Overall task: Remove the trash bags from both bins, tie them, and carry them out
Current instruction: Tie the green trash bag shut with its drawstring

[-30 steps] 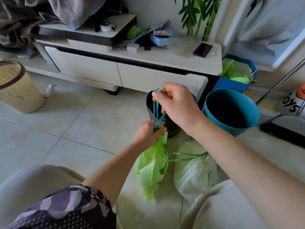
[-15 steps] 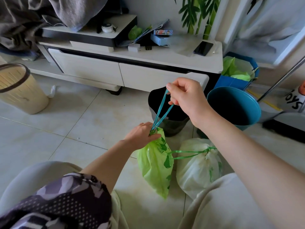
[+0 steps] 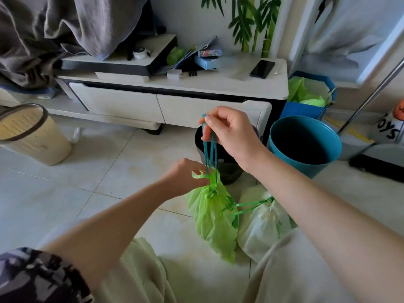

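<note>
Pale tiled floor (image 3: pixel 91 171) fills the scene, with a white TV cabinet (image 3: pixel 175 101) along the far side. The green trash bag (image 3: pixel 215 217) is hung just above the tiles in the middle, its neck gathered and gripped by the left hand (image 3: pixel 185 177), fingers curled round the bunched plastic. Its teal drawstrings (image 3: pixel 209 153) are pulled straight up and pinched between thumb and fingertips of the right hand (image 3: pixel 229 132). A second, whitish bag (image 3: pixel 260 224) is sat on the floor just right of it, touching, cinched shut with its green ties stretched toward the first bag. Behind, a black bin (image 3: pixel 220 165) and a teal bin (image 3: pixel 306 147) are stood open against the cabinet edge, so it's tight there. Plenty of bare tile is left open to the left, up to the beige basket (image 3: pixel 32 134). Compared with half a second back, the strings are held more upright and the right hand has been shifted left, over the bag.
</note>
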A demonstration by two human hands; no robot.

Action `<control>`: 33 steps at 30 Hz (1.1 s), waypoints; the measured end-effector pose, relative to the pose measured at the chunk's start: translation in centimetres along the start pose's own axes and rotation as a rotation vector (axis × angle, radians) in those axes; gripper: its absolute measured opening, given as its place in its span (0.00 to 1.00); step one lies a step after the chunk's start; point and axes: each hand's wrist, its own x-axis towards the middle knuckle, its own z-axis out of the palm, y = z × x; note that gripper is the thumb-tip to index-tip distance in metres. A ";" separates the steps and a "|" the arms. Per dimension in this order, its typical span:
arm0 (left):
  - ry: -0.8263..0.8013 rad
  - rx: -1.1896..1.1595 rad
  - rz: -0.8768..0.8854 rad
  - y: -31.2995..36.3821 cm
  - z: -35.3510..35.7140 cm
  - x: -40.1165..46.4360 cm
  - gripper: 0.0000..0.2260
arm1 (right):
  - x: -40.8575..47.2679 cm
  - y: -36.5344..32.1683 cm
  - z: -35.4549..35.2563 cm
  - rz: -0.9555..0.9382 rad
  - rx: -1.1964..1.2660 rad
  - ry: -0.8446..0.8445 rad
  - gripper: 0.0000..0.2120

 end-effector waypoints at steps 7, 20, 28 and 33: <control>0.146 0.005 0.004 1.9 2.7 -0.1 0.11 | 0.7 0.8 -1.8 -0.004 0.092 0.132 0.09; 0.248 -0.513 -0.294 0.8 1.6 1.2 0.08 | 2.3 2.3 -5.7 -0.126 -0.478 0.382 0.07; 0.047 -0.075 -0.182 1.4 1.6 1.4 0.14 | 0.6 1.3 -3.9 -0.196 -0.466 0.152 0.08; -0.059 0.044 -0.084 1.8 1.7 1.2 0.11 | 1.0 1.9 -3.4 -0.152 -0.382 0.147 0.07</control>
